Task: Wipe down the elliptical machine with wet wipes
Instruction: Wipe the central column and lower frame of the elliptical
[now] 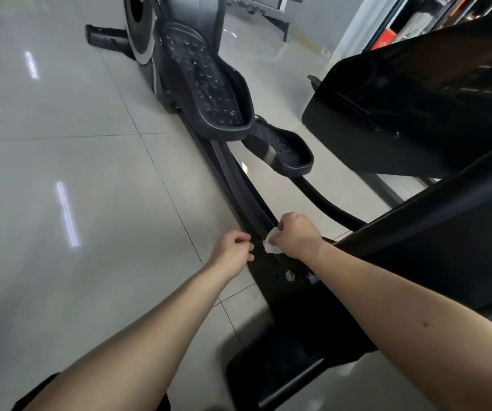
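Both forearms are bare as far as the bottom edge, and so are the left hand (233, 251) and right hand (295, 236). The right forearm (402, 310) bears a small dark mole (425, 324). Black cloth (35, 391) shows beneath the left forearm (138, 336).

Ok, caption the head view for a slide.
Right hand holds a white wet wipe against the elliptical's black rail; left hand curled beside it.
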Action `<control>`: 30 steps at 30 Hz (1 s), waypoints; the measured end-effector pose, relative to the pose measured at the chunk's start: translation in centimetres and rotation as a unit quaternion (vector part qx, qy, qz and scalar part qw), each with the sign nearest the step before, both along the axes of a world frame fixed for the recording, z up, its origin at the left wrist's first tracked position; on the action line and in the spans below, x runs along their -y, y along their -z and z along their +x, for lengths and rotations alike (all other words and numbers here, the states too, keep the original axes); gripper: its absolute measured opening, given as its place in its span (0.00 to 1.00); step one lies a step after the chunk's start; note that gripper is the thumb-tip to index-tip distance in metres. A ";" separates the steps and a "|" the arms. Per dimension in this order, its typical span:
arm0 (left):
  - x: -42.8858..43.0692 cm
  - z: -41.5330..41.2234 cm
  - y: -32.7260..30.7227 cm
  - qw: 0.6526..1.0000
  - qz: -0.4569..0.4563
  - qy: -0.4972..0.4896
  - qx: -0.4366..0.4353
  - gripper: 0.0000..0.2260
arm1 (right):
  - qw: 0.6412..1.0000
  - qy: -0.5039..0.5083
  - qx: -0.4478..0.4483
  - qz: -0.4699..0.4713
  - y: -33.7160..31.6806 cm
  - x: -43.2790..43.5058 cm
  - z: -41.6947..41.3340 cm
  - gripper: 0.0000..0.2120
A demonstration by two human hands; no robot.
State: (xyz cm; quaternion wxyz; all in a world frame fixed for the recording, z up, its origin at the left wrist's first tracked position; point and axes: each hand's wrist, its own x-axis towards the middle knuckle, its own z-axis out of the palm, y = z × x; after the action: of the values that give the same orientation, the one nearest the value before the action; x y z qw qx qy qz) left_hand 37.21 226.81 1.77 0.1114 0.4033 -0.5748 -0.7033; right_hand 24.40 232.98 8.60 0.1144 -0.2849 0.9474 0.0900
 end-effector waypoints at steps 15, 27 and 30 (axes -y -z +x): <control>1.2 0.8 2.7 0.997 0.054 -0.048 -0.035 0.09 | 0.996 0.046 0.020 -0.079 1.3 4.8 0.5 0.07; 2.1 0.1 2.1 0.991 0.085 -0.097 -0.046 0.09 | 0.991 0.077 0.039 -0.101 2.9 6.2 0.0 0.12; 2.6 0.4 2.0 0.990 0.082 -0.110 -0.038 0.09 | 0.995 0.072 0.021 -0.064 2.4 4.8 0.0 0.15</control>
State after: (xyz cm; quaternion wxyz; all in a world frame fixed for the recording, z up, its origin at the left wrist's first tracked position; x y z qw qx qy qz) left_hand 37.57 224.26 -0.28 0.1770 0.4449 -0.4626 -0.7461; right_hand 24.38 228.21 6.16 0.1214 -0.2248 0.9667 0.0145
